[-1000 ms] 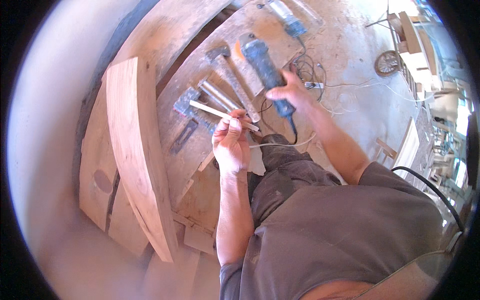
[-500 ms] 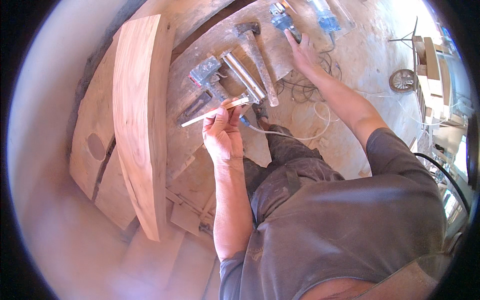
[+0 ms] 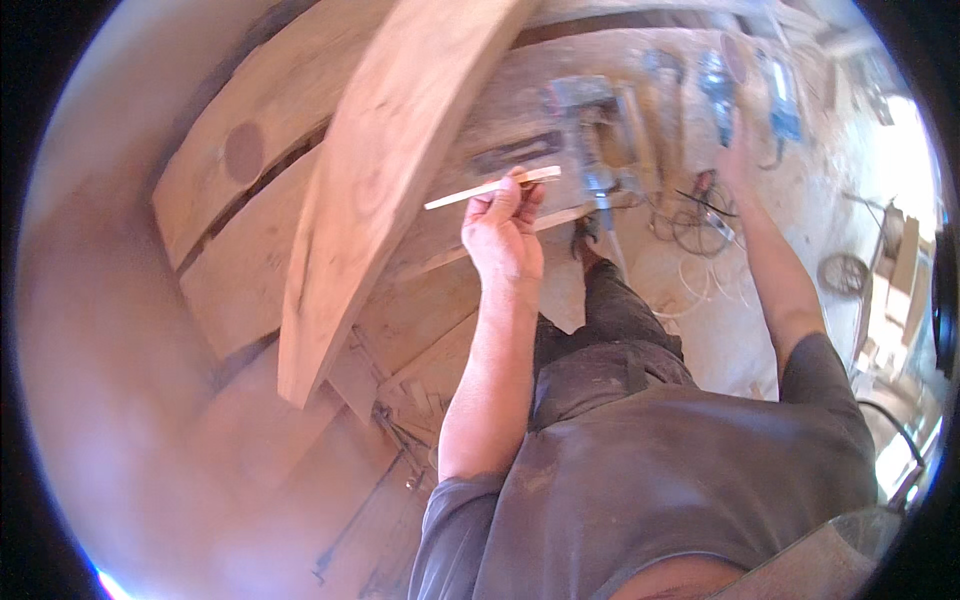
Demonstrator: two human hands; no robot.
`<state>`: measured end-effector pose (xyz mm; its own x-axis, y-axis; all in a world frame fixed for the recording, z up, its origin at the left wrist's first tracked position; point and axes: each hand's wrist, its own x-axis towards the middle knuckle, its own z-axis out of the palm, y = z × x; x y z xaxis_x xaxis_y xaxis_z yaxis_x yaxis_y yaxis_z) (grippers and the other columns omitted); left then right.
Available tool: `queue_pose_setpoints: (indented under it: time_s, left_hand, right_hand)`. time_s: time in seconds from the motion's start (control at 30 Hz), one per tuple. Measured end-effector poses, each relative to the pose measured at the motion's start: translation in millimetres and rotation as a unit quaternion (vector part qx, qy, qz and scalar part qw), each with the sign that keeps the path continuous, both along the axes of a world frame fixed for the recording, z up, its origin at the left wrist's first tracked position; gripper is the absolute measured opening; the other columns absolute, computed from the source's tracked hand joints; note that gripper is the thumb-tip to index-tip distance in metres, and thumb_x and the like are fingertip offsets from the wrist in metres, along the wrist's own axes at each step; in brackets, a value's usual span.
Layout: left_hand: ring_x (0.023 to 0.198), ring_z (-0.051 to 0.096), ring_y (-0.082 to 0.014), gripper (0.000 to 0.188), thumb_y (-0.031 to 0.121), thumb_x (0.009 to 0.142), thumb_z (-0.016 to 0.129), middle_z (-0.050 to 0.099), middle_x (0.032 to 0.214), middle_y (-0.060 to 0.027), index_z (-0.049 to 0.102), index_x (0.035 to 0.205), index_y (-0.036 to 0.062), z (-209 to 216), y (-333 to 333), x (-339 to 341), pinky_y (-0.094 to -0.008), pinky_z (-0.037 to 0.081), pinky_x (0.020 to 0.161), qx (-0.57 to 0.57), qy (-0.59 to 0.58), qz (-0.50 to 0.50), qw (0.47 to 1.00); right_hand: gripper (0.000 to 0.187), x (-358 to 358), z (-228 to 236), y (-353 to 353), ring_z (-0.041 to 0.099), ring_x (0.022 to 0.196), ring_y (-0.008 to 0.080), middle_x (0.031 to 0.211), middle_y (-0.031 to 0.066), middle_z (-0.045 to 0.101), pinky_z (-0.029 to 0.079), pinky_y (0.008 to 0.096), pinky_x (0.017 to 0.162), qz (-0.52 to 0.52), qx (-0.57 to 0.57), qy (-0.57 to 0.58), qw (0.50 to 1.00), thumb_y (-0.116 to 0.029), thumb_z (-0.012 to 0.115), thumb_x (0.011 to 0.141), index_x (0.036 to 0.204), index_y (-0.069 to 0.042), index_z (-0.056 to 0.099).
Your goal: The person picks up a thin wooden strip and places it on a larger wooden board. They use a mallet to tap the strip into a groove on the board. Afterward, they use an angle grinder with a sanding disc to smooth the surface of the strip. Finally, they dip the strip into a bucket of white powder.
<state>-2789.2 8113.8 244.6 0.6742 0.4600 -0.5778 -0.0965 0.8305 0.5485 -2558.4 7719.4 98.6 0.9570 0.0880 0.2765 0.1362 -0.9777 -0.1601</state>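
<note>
My left hand (image 3: 503, 228) pinches a thin pale wood strip (image 3: 470, 194) between thumb and fingers, above the wooden bench. My right hand (image 3: 735, 158) reaches to the far right, its fingers closed around the tail end of a blue angle grinder (image 3: 716, 88). The grinder's round brown disc (image 3: 735, 58) faces up. Motion smears this hand and the tool. A large curved wood piece (image 3: 375, 190) stands to the left of my left hand. Just beyond that hand lies a nail gun (image 3: 585, 95), also blurred.
Thick bench planks (image 3: 240, 270) have dark gaps between them. A dark flat slotted tool (image 3: 515, 151) and a blurred axe-like tool (image 3: 663, 75) lie there. Another blue power tool (image 3: 785, 105) is at far right. Cables (image 3: 700, 232) coil on the floor near a spoked wheel (image 3: 843, 273).
The view has swung, shifting the bench and curved wood rightward. My right hand has closed around the grinder, whose disc now faces up. The left hand keeps the strip.
</note>
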Motion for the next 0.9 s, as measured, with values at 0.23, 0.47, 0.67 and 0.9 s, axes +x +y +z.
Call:
queue_pose_setpoints:
  time_s: [0.23,0.47,0.67,0.9]
  left_hand:
    - [0.097,0.068,-0.0221,0.013,0.006,0.099,0.063,0.070,0.109,-0.0132,0.062,0.110,-0.0002,-3,76,-66,-0.0358,0.060,0.085,-0.014,0.054,0.163,0.985]
    - [0.093,0.065,-0.0194,0.018,0.008,0.100,0.062,0.066,0.105,-0.0072,0.060,0.116,0.0018,-7,148,-101,-0.0325,0.055,0.086,-0.039,0.036,0.232,0.971]
    - [0.094,0.067,-0.0207,0.019,0.009,0.101,0.060,0.066,0.106,-0.0095,0.058,0.117,-0.0017,-16,197,-130,-0.0335,0.059,0.085,-0.076,0.046,0.277,0.957]
    - [0.097,0.068,-0.0218,0.022,0.008,0.101,0.060,0.067,0.107,-0.0142,0.058,0.118,-0.0057,-3,221,-141,-0.0335,0.060,0.084,-0.145,0.058,0.242,0.957]
  right_hand:
    - [0.034,-111,106,218,0.069,0.098,0.0194,0.107,0.0104,0.073,0.055,0.0323,0.086,0.200,0.303,0.180,0.914,-0.007,0.066,0.094,0.128,-0.005,0.066]
    - [0.023,-217,169,453,0.069,0.078,0.0103,0.095,0.0058,0.074,0.054,0.0240,0.063,0.266,0.415,0.422,0.761,-0.007,0.067,0.095,0.117,-0.001,0.071]
    - [0.023,-240,158,530,0.067,0.068,0.0108,0.086,0.0096,0.073,0.053,0.0257,0.056,0.274,0.356,0.467,0.761,-0.005,0.070,0.090,0.110,0.006,0.071]
    - [0.020,-246,146,571,0.067,0.061,0.0127,0.077,0.0108,0.072,0.055,0.0262,0.052,0.230,0.333,0.473,0.783,-0.006,0.072,0.086,0.100,0.007,0.074]
